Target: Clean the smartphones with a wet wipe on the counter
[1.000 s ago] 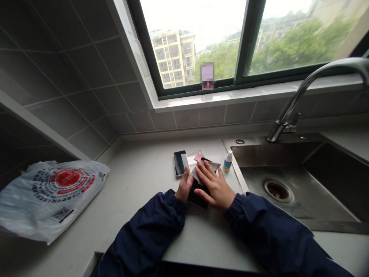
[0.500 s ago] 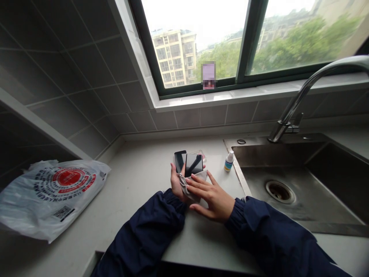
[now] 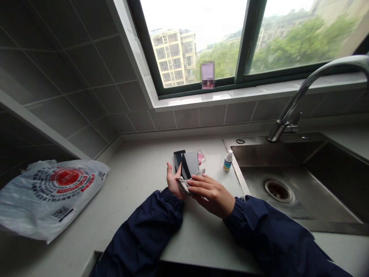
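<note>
My left hand [image 3: 173, 184] is closed around a smartphone [image 3: 190, 163], its glossy dark screen facing up and catching a pale reflection. A light grey cloth [image 3: 185, 187] lies bunched over the phone's near end. My right hand [image 3: 215, 195] holds the cloth against the screen, fingers together. Partly hidden behind the held phone, a second dark phone [image 3: 178, 157] rests on the counter. Just right of it lies a clear phone case [image 3: 201, 154] with something pink on it. The small white spray bottle [image 3: 227, 161] with a blue and yellow label stands upright near the sink.
To the right are a steel sink [image 3: 243, 181] with a drain and a chrome faucet [image 3: 291, 100]. A printed white plastic bag [image 3: 37, 215] lies at the left on the pale counter [image 3: 138, 165]. A window [image 3: 196, 46] is above the back edge.
My right hand and the cloth have slid a little toward the phone's near end, and the fingers have drawn together. The held phone has tilted slightly, changing its reflection.
</note>
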Action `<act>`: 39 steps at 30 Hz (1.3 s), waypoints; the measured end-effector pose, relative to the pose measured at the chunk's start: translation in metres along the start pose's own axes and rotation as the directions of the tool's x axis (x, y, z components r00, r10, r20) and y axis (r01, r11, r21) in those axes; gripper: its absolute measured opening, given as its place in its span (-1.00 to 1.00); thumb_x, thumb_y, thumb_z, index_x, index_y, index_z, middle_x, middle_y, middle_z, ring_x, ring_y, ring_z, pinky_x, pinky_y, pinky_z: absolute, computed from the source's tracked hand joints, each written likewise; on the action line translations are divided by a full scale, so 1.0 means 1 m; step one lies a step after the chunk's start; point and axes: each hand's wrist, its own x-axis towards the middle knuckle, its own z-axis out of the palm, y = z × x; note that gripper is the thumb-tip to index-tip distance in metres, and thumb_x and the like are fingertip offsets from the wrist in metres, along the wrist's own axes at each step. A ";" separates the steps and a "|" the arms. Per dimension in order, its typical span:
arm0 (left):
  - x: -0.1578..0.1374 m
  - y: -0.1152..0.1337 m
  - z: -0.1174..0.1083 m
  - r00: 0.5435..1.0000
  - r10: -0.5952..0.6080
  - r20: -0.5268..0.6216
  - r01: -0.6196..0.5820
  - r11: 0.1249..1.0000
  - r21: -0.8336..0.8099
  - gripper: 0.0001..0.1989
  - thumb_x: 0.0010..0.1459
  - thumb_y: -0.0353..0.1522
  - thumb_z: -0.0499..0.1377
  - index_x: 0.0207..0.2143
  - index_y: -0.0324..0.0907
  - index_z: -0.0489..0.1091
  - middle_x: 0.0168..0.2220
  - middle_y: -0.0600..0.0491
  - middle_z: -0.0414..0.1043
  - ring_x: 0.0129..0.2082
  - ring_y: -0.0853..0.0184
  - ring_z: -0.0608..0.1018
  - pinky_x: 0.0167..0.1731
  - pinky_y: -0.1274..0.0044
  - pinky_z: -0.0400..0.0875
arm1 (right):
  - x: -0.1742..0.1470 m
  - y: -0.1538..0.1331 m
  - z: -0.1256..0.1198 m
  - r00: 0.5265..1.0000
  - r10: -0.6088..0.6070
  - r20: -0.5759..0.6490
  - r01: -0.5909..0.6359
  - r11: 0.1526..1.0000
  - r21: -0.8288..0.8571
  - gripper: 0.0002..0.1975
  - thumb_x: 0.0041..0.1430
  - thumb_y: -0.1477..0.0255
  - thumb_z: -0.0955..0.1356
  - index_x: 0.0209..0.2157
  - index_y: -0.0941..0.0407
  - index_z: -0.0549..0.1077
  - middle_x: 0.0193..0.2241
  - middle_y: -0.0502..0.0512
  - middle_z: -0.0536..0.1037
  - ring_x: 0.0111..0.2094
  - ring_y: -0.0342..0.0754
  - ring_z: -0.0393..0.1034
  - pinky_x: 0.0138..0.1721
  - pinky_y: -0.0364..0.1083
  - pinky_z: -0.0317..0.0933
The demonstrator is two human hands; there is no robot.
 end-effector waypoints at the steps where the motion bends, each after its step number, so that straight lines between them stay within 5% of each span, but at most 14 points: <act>1: 0.000 -0.001 0.000 1.000 -0.001 0.002 0.001 1.000 -0.008 -0.07 0.07 0.26 -0.07 0.25 -0.21 0.21 0.05 -0.31 0.45 -0.01 -0.10 0.53 0.08 0.08 0.31 | 0.000 0.000 0.000 1.000 0.003 -0.010 -0.003 1.000 -0.020 -0.77 0.28 0.50 0.33 -0.05 0.06 0.51 0.02 0.11 0.57 0.16 0.04 0.36 0.19 0.15 0.24; 9: 0.004 -0.003 0.003 0.997 0.051 0.050 -0.047 0.996 -0.074 -0.32 0.23 0.05 -0.04 0.28 -0.11 0.18 0.11 -0.19 0.43 0.07 -0.04 0.49 0.10 0.07 0.28 | -0.001 -0.001 -0.001 0.985 0.112 -0.129 -0.123 0.989 -0.083 -0.64 0.26 0.51 0.34 0.08 0.05 0.45 0.04 0.12 0.55 0.13 0.04 0.39 0.16 0.09 0.32; 16: 0.008 0.001 0.001 0.995 0.039 0.094 -0.037 0.999 -0.016 -0.38 0.29 -0.11 -0.06 0.18 -0.43 0.28 -0.07 -0.28 0.53 0.03 0.00 0.53 0.17 0.19 0.23 | -0.001 0.002 -0.001 0.978 0.132 -0.162 -0.146 0.986 -0.075 -0.68 0.27 0.55 0.33 0.04 0.07 0.48 0.09 0.11 0.51 0.19 0.04 0.31 0.19 0.09 0.31; 29: 0.003 -0.004 0.006 0.981 0.158 0.115 -0.163 0.986 0.031 -0.40 0.28 -0.26 0.09 0.33 0.01 0.03 0.06 -0.11 0.46 -0.06 0.06 0.58 0.09 0.14 0.32 | -0.004 0.002 -0.001 0.961 0.215 -0.175 -0.235 0.967 -0.097 -0.48 0.20 0.57 0.32 0.19 0.06 0.34 0.12 0.13 0.48 0.19 0.06 0.32 0.19 0.08 0.31; 39: 0.008 -0.003 -0.006 0.996 0.078 0.051 -0.083 0.990 0.111 -0.57 0.22 -0.20 0.18 0.08 -0.21 0.34 -0.10 -0.17 0.54 -0.04 0.11 0.57 0.04 0.28 0.38 | -0.005 0.004 0.000 0.936 0.293 -0.193 -0.317 0.943 -0.106 -0.59 0.24 0.58 0.26 0.10 0.11 0.42 0.05 0.17 0.53 0.07 0.02 0.46 0.11 -0.01 0.38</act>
